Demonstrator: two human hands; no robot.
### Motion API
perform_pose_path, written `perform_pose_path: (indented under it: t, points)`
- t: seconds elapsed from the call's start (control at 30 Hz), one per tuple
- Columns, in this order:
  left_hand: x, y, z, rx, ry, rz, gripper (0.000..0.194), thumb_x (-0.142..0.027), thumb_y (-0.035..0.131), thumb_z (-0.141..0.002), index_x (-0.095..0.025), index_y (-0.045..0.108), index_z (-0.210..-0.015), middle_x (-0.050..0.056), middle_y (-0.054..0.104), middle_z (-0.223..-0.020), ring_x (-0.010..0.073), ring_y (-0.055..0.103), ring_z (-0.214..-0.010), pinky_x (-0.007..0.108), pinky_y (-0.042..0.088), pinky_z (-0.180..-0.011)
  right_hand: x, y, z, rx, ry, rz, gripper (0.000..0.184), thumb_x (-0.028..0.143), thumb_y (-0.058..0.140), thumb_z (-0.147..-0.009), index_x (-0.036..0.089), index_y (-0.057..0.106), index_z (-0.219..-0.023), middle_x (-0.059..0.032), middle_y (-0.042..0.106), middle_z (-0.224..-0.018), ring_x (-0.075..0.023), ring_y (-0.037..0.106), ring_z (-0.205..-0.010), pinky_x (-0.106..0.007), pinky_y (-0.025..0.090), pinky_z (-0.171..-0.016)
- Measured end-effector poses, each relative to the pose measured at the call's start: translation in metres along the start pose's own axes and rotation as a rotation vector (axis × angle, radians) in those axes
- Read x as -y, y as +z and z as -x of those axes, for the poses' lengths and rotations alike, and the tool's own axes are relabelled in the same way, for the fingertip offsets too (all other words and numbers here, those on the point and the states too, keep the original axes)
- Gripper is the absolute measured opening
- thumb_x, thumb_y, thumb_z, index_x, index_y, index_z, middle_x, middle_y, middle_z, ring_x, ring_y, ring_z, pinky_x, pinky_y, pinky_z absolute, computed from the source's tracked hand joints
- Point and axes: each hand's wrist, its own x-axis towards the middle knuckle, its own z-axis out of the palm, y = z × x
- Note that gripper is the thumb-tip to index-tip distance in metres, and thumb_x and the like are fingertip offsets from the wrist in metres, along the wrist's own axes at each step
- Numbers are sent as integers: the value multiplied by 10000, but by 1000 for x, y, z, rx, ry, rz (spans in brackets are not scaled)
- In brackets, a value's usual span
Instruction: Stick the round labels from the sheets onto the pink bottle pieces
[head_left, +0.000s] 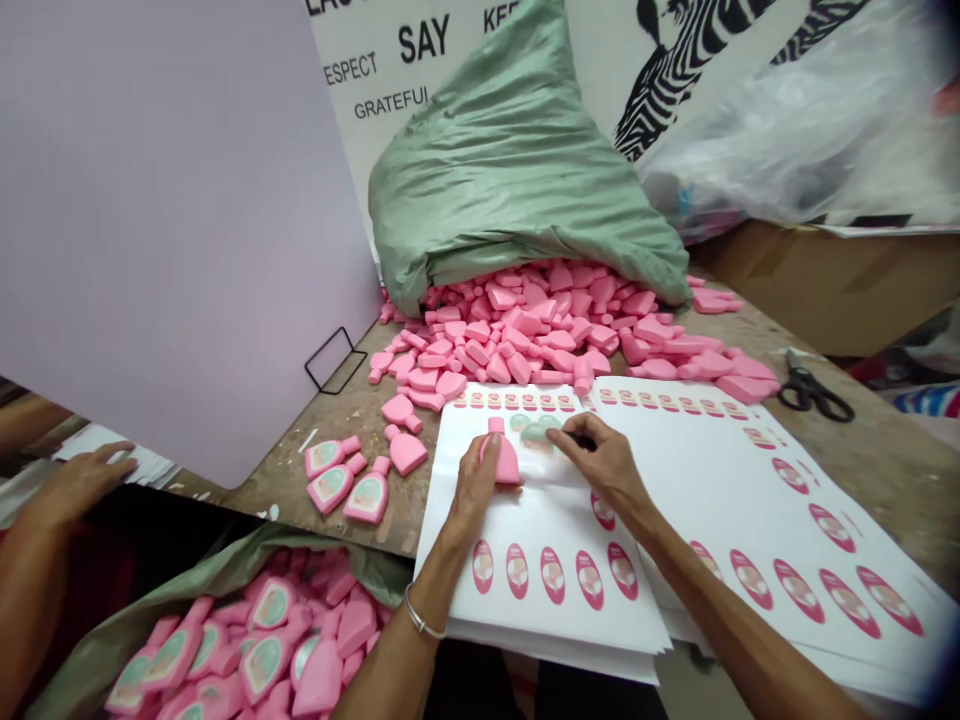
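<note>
My left hand [474, 482] is closed round a pink bottle-shaped foam piece [504, 458], holding it on a white sticker sheet [540, 520]. My right hand [596, 460] pinches a small dark tool beside an oval sticker [537, 434] at the sheet's upper part. Rows of pink oval stickers run along the sheet's edges. Three labelled pink pieces [346, 480] lie on the table to the left of the sheet.
A green sack [510, 170] spills a heap of plain pink pieces [540, 325] at the back. Another sack [247, 650] of labelled pieces sits at lower left. More sticker sheets [757, 470] and scissors [814, 392] lie right. Another person's hand [71, 485] rests far left by a lilac board [172, 220].
</note>
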Motion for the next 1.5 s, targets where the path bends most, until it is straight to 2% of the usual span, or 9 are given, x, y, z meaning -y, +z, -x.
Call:
perform_pose_path:
  t: [0.1, 0.23, 0.5, 0.73, 0.93, 1.13, 1.27, 1.37, 1.5]
  points:
    - [-6, 2, 7, 33, -49, 159, 621, -653, 439, -808, -89, 585, -1025, 86, 633, -742, 187, 646, -628, 281, 550, -535, 17, -9, 6, 134, 110, -146, 359, 545, 618, -752, 190, 569, -770, 45, 496, -606, -107, 435, -557, -253, 346, -543]
    - [-21, 8, 24, 91, -63, 252, 612, -639, 419, -828, -101, 623, -1038, 114, 677, -842, 189, 652, -647, 289, 556, -545, 35, -9, 17, 247, 131, -144, 368, 522, 615, -768, 197, 671, -932, 49, 491, -584, -107, 420, -542, -255, 334, -532]
    - [-33, 11, 40, 135, -57, 234, 599, -609, 373, -863, -96, 651, -1003, 93, 664, -790, 155, 621, -576, 284, 555, -513, 49, -2, 26, 234, 88, -167, 353, 509, 632, -759, 186, 718, -872, -17, 658, -754, -155, 565, -690, -269, 432, -634]
    - [-39, 14, 44, 119, -80, 260, 592, -584, 371, -876, -67, 658, -918, 91, 647, -712, 172, 628, -582, 320, 566, -535, 49, 0, 28, 203, 69, -197, 355, 499, 630, -763, 170, 711, -867, -44, 675, -793, -176, 590, -729, -286, 465, -666]
    - [-36, 13, 44, 164, -46, 291, 562, -574, 349, -891, -109, 632, -1028, 101, 683, -827, 174, 651, -643, 327, 575, -593, 48, 1, 29, 180, 70, -215, 309, 466, 644, -767, 181, 706, -869, -35, 675, -808, -171, 599, -743, -286, 470, -690]
    - [-36, 13, 43, 166, -77, 296, 557, -562, 345, -896, -96, 627, -1013, 106, 674, -809, 189, 650, -652, 349, 576, -586, 47, 1, 29, 164, 70, -213, 300, 460, 645, -768, 183, 704, -867, -35, 679, -829, -172, 605, -748, -285, 472, -697]
    - [-35, 11, 42, 219, -64, 323, 435, -500, 442, -880, -116, 603, -1007, 83, 651, -832, 178, 648, -687, 357, 577, -636, 48, 2, 29, 158, 57, -199, 334, 484, 640, -760, 173, 702, -867, -43, 675, -809, -177, 605, -733, -292, 478, -684]
    - [-33, 8, 42, 285, -16, 295, 289, -341, 601, -810, -148, 570, -1023, 43, 617, -863, 157, 641, -716, 350, 573, -680, 49, 1, 29, 153, 58, -180, 362, 504, 637, -753, 171, 695, -880, -41, 671, -785, -172, 603, -711, -291, 479, -665]
    - [-33, 4, 43, 334, 3, 243, 370, -268, 660, -766, -166, 528, -1096, 29, 589, -883, 153, 630, -756, 378, 561, -738, 46, -7, 24, 186, 114, -47, 433, 532, 633, -737, 185, 669, -993, -44, 674, -817, -186, 613, -738, -316, 488, -693]
